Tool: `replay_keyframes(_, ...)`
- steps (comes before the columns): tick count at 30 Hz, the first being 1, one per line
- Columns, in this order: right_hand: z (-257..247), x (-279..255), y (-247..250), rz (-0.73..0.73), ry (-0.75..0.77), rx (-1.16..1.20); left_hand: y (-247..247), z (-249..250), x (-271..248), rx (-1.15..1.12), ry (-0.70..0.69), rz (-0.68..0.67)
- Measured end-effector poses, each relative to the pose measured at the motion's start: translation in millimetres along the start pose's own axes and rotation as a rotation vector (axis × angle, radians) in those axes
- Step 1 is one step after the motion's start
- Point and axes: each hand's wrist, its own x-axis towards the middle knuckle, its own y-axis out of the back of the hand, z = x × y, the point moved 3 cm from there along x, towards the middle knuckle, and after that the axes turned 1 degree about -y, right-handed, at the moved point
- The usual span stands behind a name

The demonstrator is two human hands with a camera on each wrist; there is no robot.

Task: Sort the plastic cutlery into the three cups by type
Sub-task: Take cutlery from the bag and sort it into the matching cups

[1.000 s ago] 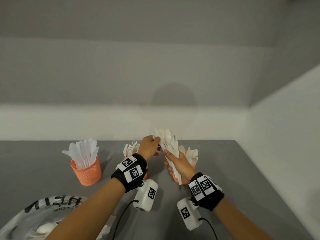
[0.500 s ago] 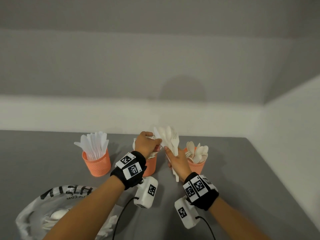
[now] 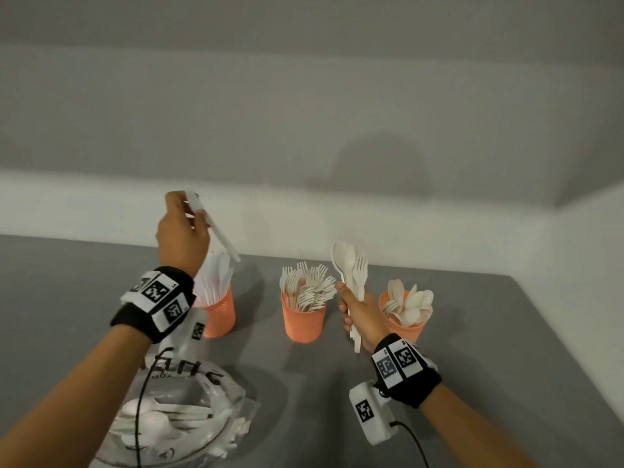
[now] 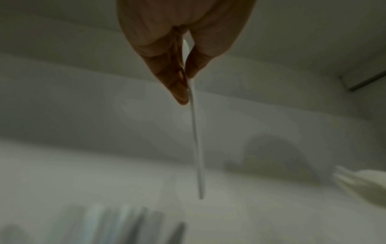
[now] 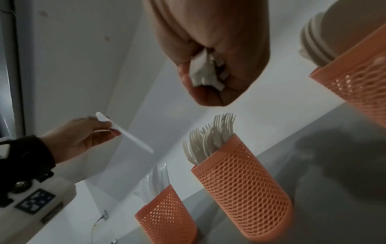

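Three orange mesh cups stand in a row on the grey table: the left cup [image 3: 219, 314] holds knives, the middle cup [image 3: 304, 320] forks, the right cup [image 3: 403, 327] spoons. My left hand [image 3: 184, 231] is raised above the knife cup and pinches one white knife [image 3: 216, 229] by its blade end, handle slanting down to the right. In the left wrist view the knife [image 4: 196, 145] hangs from the fingertips. My right hand [image 3: 359, 309] grips a bundle of spoons and a fork [image 3: 351, 271] upright, between the fork cup and the spoon cup.
A clear plastic bag [image 3: 182, 413] with more white cutlery lies at the near left of the table. White walls close the back and the right side. The table's right edge [image 3: 570, 359] runs past the spoon cup.
My left hand has pulled one knife out of the bundle and lifted it left, over the knife cup. My right hand keeps the rest of the bundle. The camera view has shifted.
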Motion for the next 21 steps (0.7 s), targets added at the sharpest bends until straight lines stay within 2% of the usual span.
replay_keyframes(2, 0.6, 1.5, -6.1, -0.035, -0.026, 0.008, 12.2, -17.4, 8.0, 0.098, -0.003, 0.038)
replay_keyframes(4, 1.0, 1.7, -11.8, -0.054, -0.049, 0.023, 15.4, -33.6, 7.2, 0.156, 0.014, 0.018)
replay_keyframes(9, -0.3, 2.5, -21.0, -0.068, -0.073, 0.048, -5.7, -67.7, -17.1, 0.242, 0.013, -0.135)
replay_keyframes(13, -3.5, 2.7, -20.9, -0.079, -0.084, 0.067, -27.9, -99.5, -39.2, 0.314, 0.151, -0.299)
replay_keyframes(15, -6.3, 2.3, -18.1, -0.086, -0.074, 0.073, -33.6, -105.4, -50.1, 0.402, 0.177, -0.383)
replay_keyframes(18, -7.3, 1.8, -14.3, -0.092, -0.082, 0.102, -34.2, -87.4, -53.2, 0.446, 0.037, -0.300)
replay_keyframes(21, -5.5, 1.0, -14.3, -0.114, -0.085, 0.141, -39.6, -46.5, -51.3, 0.278, -0.098, -0.178)
